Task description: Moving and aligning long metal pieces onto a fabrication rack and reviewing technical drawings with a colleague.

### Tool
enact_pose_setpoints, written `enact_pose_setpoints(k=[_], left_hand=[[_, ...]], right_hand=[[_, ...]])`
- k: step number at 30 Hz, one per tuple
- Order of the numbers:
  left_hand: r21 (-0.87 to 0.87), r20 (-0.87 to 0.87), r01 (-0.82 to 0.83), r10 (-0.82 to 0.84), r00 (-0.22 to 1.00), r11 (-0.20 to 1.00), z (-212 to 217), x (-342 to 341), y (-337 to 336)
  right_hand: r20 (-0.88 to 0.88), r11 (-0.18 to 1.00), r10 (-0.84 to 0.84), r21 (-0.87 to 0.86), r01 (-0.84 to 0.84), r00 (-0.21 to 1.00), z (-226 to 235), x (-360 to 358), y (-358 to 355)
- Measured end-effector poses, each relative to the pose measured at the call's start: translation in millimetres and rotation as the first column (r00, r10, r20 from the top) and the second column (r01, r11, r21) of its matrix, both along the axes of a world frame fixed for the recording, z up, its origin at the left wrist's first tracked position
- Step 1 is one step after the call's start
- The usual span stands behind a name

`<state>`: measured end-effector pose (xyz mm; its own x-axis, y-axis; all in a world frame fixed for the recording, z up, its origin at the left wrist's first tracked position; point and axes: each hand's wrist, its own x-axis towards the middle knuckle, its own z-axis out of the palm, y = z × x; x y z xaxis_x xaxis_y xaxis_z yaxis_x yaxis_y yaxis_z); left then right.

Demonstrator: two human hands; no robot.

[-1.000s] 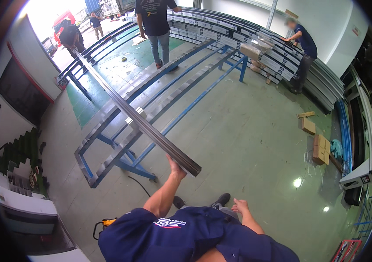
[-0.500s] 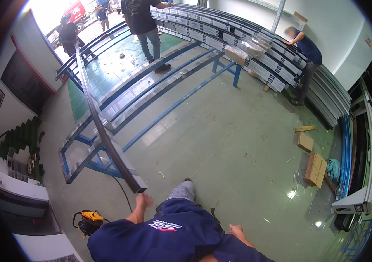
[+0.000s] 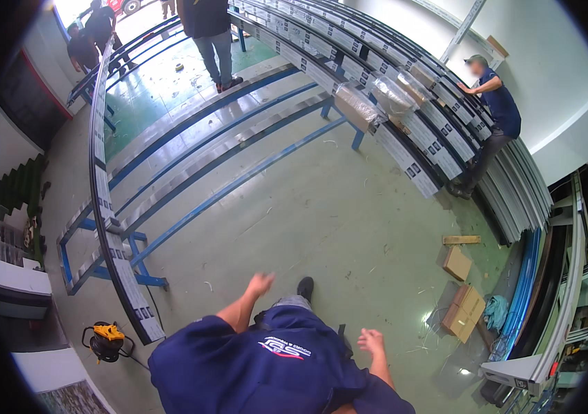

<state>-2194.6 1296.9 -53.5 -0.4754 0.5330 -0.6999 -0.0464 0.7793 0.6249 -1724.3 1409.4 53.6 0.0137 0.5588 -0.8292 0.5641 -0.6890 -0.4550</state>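
A: Biggest first, go.
B: Stack of wrapped profiles [image 3: 363, 72], off to the right. Long bars, dark edges, white patterned film; crumpled clear plastic [image 3: 392, 95] round some of the ends.
A: Next?
B: Open-framed counter [image 3: 204, 124]. Blue painted steel rails, scuffed silvery tops.
A: And the loose one?
B: Long profile [image 3: 102, 193]: slim, dark-edged, whitish film on the face. Lies across the counter's left end, near tip overhanging. Long axis runs near to far, bowed by the fisheye.
A: Far end held?
B: Close to people [image 3: 100, 26] at the back; can't tell.
A: Smaller stuff?
B: Brown carton [image 3: 464, 314], boxy, flat cardboard sides, on the smooth greenish floor [image 3: 294, 228] at right. Cable reel [image 3: 107, 341], round, black and yellow, near the profile's tip.
A: Hands?
B: Left hand [image 3: 261, 284] is the nearer one; the long profile lies out to its left, clearly apart. Bit blurred, but fingers look released, nothing in them. Right hand [image 3: 372, 341] is farther off: fingers loosely bent, empty, touching nothing.
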Motion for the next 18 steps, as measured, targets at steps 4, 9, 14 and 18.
enact_pose_setpoints(k=[4,9,14,18], left_hand=[[0.437,0.226,-0.187,0.094,0.970,0.880,144.3,-35.0,216.1],[0.544,0.039,-0.010,-0.014,0.999,0.839,200.4,-37.5,313.4],[0.154,0.010,-0.285,0.287,0.958,0.946,73.7,-11.6,225.8],[-0.388,-0.154,-0.658,0.659,0.736,0.645,0.3,58.1,94.2]], right_hand=[[-0.019,0.956,-0.257,0.144,0.257,0.966,-4.4,31.3,102.6],[-0.061,0.875,-0.483,0.008,0.484,0.874,-35.6,36.0,178.1],[0.196,0.999,-0.015,-0.037,0.023,0.980,-62.3,7.0,251.0],[0.120,0.953,0.300,0.014,-0.304,0.946,-102.5,27.3,352.6]])
